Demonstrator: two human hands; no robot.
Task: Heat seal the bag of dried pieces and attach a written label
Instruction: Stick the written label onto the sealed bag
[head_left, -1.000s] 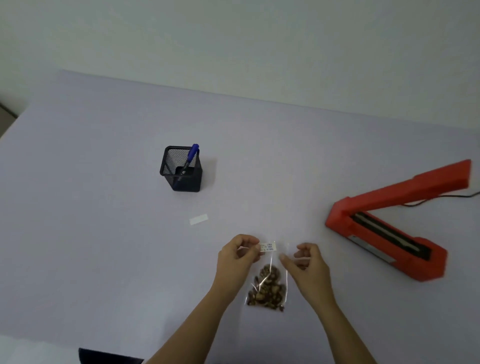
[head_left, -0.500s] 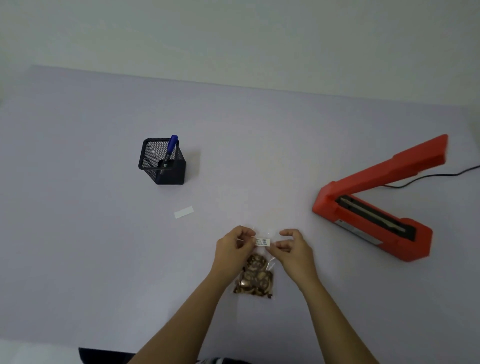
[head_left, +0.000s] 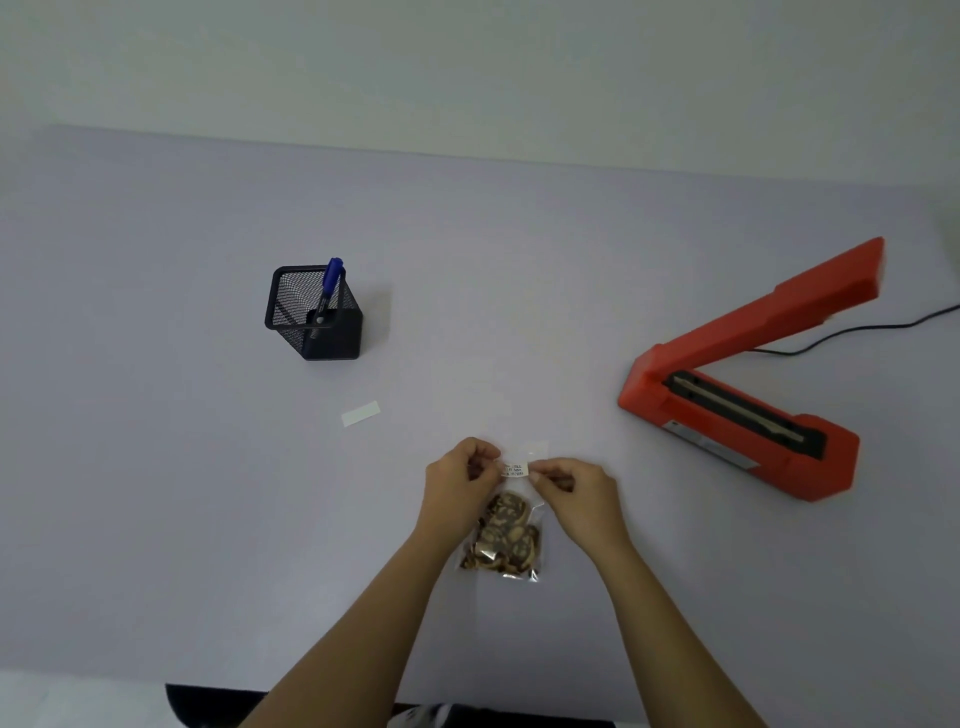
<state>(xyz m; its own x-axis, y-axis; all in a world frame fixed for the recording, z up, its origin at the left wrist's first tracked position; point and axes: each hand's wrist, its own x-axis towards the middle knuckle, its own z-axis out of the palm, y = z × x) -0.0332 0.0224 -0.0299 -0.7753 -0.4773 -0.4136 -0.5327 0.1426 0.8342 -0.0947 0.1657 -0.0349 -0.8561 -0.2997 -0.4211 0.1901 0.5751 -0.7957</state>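
Note:
A small clear bag of brown dried pieces (head_left: 503, 540) lies on the table near the front, its top end pointing away from me. A small white label with writing (head_left: 514, 470) sits at the bag's upper part. My left hand (head_left: 460, 480) pinches the label's left end and my right hand (head_left: 576, 491) pinches its right end. Whether the label is stuck to the bag cannot be told. The red heat sealer (head_left: 737, 410) stands at the right with its arm raised.
A black mesh pen holder (head_left: 314, 317) with a blue pen (head_left: 330, 283) stands at the left. A blank white strip (head_left: 360, 413) lies on the table between the holder and my hands. The sealer's black cord (head_left: 852, 332) runs off the right edge.
My right hand has come in to the label's right end, and both hands now hold the label over the bag's upper part. The camera view has shifted.

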